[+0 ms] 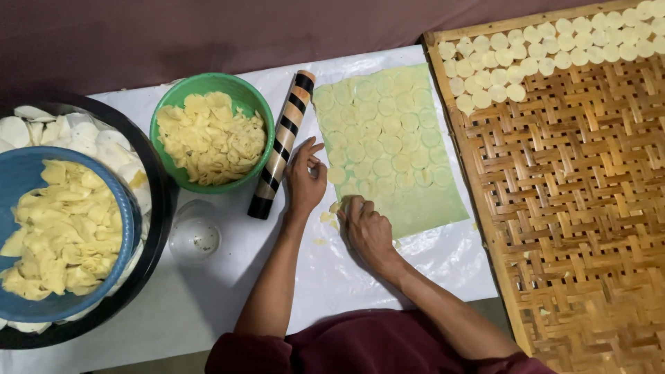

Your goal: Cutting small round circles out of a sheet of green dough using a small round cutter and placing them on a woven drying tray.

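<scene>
A pale green sheet of rolled dough [388,138], cut into many small rounds, lies on a white plastic sheet [332,270]. My left hand [305,179] rests flat with fingers spread at the dough's near left edge, next to a striped rolling pin [282,144]. My right hand [366,228] is curled at the dough's near corner, fingertips pinching a bit of dough there. Small dough scraps lie between the two hands.
A green bowl [173,104] and a blue bowl [17,173] hold yellowish dough scraps. The blue bowl sits in a black basin [156,208] with white rounds. A clear glass [194,233] stands near the pin. A woven bamboo tray [575,208] at right carries cut rounds along its far edge.
</scene>
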